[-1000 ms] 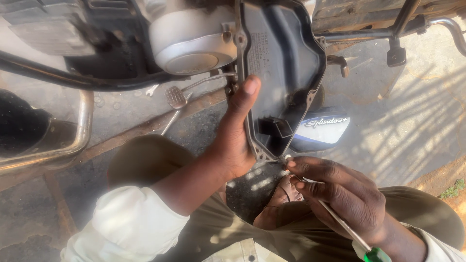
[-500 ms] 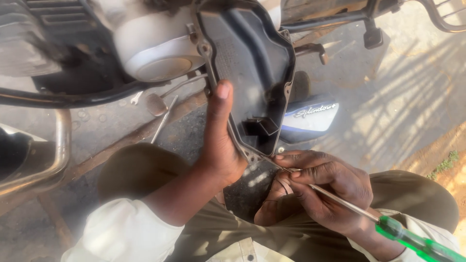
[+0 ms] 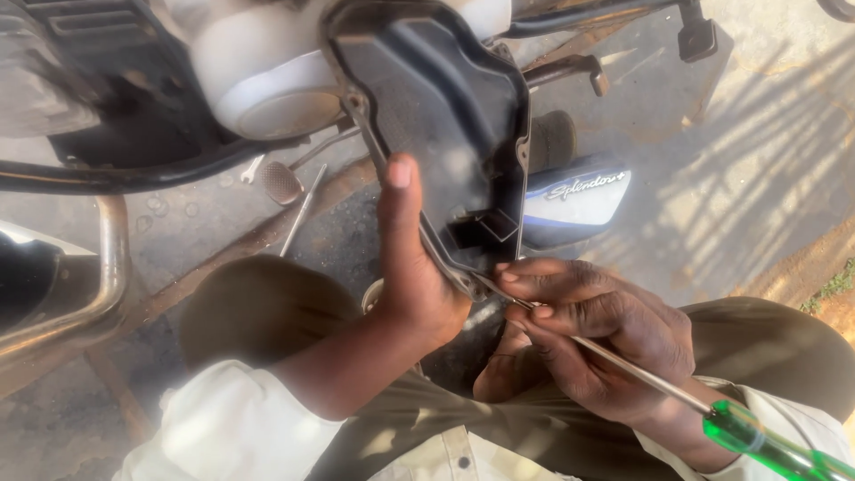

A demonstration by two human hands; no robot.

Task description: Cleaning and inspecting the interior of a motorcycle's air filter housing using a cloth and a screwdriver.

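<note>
A black cover [image 3: 445, 116] is held upright against the motorcycle engine [image 3: 258, 80] by the left hand [image 3: 410, 276], closed on its lower edge, thumb up the rim. A green-handled screwdriver [image 3: 677, 396] is pinched in the right hand [image 3: 597, 334], tip at the cover's bottom corner

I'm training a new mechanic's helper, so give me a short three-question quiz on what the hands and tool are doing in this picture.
1. True or false: the left hand grips the edge of the black cover.
2. Which tool does the right hand guide? A) spanner B) screwdriver with green handle C) pliers
3. Where does the tool's tip meet the cover: upper or lower edge?

Key
1. True; the thumb lies up along the cover's rim.
2. B
3. Lower edge, at the bottom corner next to the left hand.
</note>
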